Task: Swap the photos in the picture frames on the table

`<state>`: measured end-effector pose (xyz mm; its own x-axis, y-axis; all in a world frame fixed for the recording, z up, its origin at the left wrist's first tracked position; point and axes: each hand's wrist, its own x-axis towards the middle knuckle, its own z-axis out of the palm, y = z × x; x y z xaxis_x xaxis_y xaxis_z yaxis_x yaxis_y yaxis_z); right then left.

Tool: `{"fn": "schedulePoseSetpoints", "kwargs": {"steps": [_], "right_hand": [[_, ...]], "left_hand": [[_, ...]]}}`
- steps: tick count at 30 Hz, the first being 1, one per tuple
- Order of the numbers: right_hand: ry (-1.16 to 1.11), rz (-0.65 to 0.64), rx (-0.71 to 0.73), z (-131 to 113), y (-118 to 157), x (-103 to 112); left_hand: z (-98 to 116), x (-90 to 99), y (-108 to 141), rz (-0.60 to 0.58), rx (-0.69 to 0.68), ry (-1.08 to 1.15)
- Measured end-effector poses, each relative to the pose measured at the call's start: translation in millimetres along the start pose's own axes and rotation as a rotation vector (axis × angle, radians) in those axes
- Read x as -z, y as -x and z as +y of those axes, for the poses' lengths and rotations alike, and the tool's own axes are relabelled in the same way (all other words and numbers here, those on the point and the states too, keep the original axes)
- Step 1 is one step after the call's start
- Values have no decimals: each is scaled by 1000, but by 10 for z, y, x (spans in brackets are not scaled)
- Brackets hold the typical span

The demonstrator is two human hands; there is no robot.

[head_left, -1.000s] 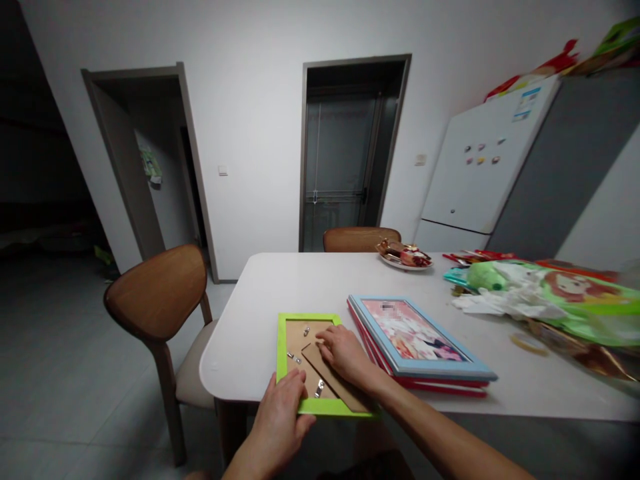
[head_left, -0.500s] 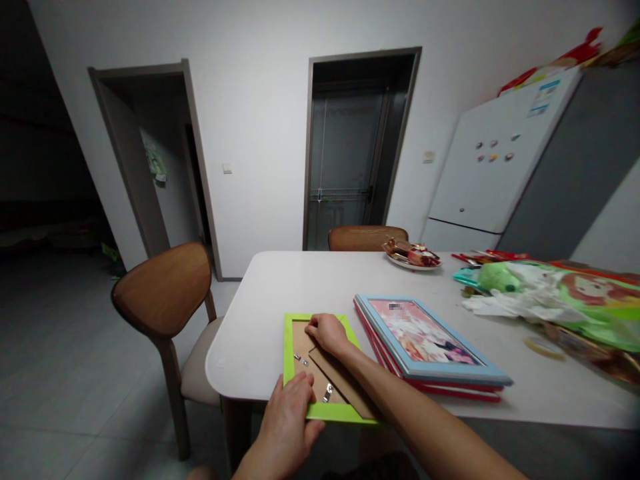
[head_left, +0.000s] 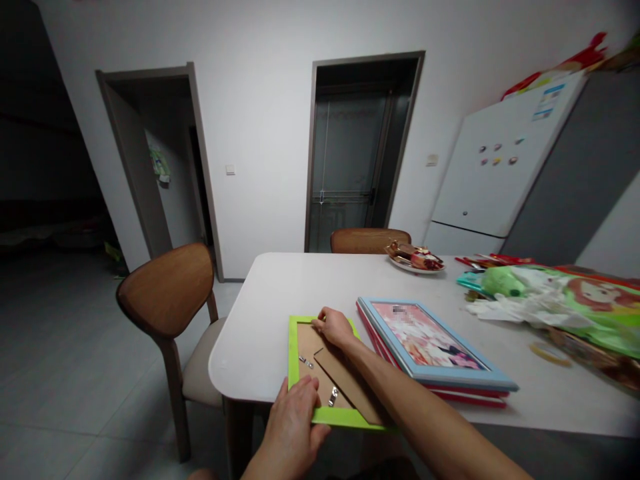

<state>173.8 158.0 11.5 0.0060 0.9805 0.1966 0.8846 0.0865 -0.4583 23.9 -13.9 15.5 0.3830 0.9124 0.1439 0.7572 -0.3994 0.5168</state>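
Note:
A lime-green picture frame (head_left: 293,360) lies face down at the near edge of the table, its brown backing board (head_left: 311,347) and a slanted stand flap (head_left: 345,380) showing. Small metal fittings (head_left: 333,397) sit on the board. My left hand (head_left: 295,417) grips the frame's near left corner, fingers over the border and thumb at the near edge. Closed fingers of my right hand (head_left: 334,328) press at the far end of the backing, close to the far border; what is under the fingertips is hidden. My right forearm crosses over the flap and the frame's right side.
Right of the green frame is a stack with a blue picture frame (head_left: 415,370) on top and red ones beneath. A plate of wrapped items (head_left: 415,259) stands farther back. Plastic packaging (head_left: 595,300) covers the table's right side. A wooden chair (head_left: 170,290) stands at left.
The view has shifted slightly, so everything sits a little farther right. My right fingers have moved slightly along the far end of the backing. My left hand keeps its hold on the corner.

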Motion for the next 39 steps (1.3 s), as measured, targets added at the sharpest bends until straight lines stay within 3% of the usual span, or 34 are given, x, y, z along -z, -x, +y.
{"fn": "schedulePoseSetpoints", "kwargs": {"steps": [8, 13, 21, 33, 39], "right_hand": [[-132, -118, 302, -142, 610, 133], [-18, -116, 527, -251, 885, 108], [-50, -47, 544, -218, 897, 75], [47, -86, 613, -228, 896, 125], [-39, -111, 615, -180, 938, 209]], "left_hand": [[-11, 2, -9, 4, -1, 0], [-18, -14, -7, 11, -12, -6], [-71, -45, -10, 50, -60, -2], [-72, -36, -26, 43, -57, 10], [-108, -55, -26, 38, -60, 11]]}}
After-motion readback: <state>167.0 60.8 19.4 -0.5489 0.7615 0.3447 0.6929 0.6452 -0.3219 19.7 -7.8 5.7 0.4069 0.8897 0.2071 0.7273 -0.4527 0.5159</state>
